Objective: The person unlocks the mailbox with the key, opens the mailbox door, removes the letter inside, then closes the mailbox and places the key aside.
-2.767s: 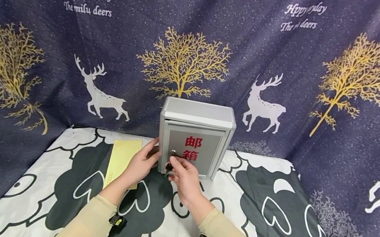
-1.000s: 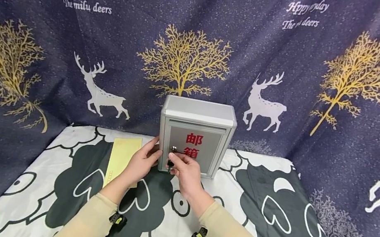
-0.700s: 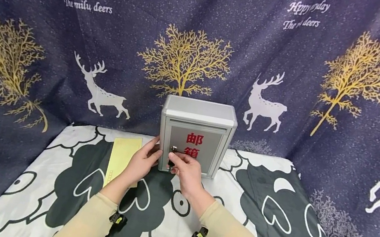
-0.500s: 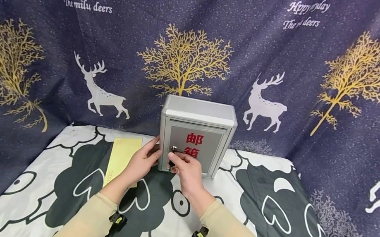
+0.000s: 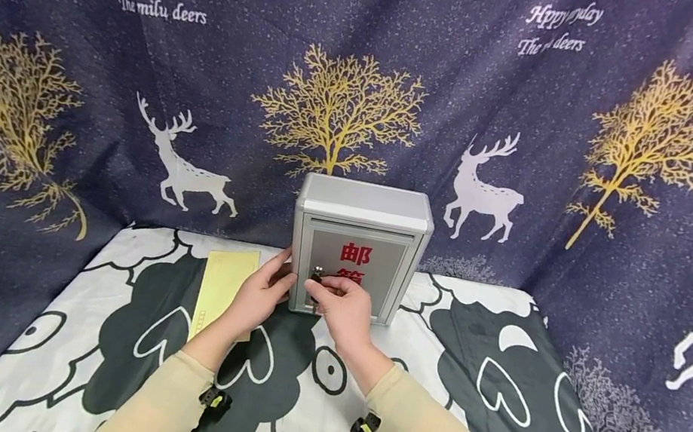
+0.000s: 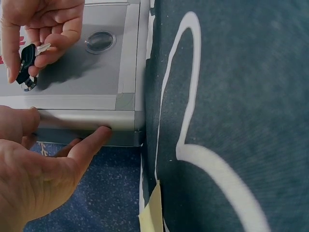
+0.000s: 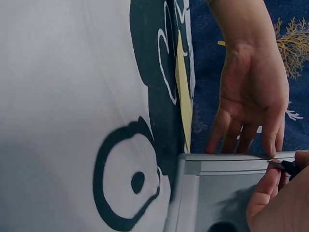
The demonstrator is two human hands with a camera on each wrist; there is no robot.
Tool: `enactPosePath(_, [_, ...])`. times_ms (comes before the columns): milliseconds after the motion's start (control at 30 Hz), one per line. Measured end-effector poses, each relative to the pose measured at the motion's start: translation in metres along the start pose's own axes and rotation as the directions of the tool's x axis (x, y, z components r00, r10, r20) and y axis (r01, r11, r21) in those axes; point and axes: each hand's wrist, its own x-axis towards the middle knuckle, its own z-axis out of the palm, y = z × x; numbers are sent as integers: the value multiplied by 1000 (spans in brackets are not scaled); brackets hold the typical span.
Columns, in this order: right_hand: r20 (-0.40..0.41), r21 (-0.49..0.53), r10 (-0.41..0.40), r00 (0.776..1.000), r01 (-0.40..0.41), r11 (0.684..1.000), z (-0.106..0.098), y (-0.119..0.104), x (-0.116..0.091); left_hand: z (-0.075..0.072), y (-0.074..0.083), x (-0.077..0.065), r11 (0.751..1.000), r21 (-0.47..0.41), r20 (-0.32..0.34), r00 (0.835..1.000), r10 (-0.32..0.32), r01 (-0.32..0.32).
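Observation:
A silver metal mailbox with red characters stands upright on the cloth-covered table, its front door flush with the frame. My right hand pinches a black-headed key at the chrome lock on the door's left side. A silver key blade sticks out beside the right fingers in the left wrist view. My left hand rests against the box's left side, thumb near the front edge and fingers extended along the side. Part of the key is hidden behind the right hand.
A yellow envelope lies flat left of the mailbox, partly under the left forearm. Low on the door is a round dark disc. A dark blue curtain with deer and trees hangs close behind the box.
The mailbox door, slightly ajar along its top 2.8 seconds ago, is now flush. My right hand has shifted slightly up and its fingers have turned at the key. The left hand stays in place.

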Motion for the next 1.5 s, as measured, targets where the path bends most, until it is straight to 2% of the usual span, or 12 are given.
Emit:
enactPosePath(133, [4,-126,-67,998,67,990,-2,-6,-2,0,-1,0,1000,6,-3,1000,3,-3])
enactPosePath(333, [29,-269,-166,986,167,949,-5,-10,-2,0,-2,0,1000,-5,-2,1000,8,-8])
enactPosePath(633, [93,-418,-284,954,296,859,-9,-15,-1,0,-1,0,1000,-15,-6,1000,12,-12])
enactPosePath(933, [145,-519,-325,935,351,780,-11,-22,0,0,-2,0,1000,-17,-4,1000,1,-1])
enactPosePath(1200, [183,-594,-371,910,403,696,-11,-23,2,1,-1,0,1000,-12,-9,1000,-2,2])
enactPosePath(1500, [206,-610,-392,897,431,665,-12,-28,0,1,-1,-1,1000,-16,-11,1000,-1,1])
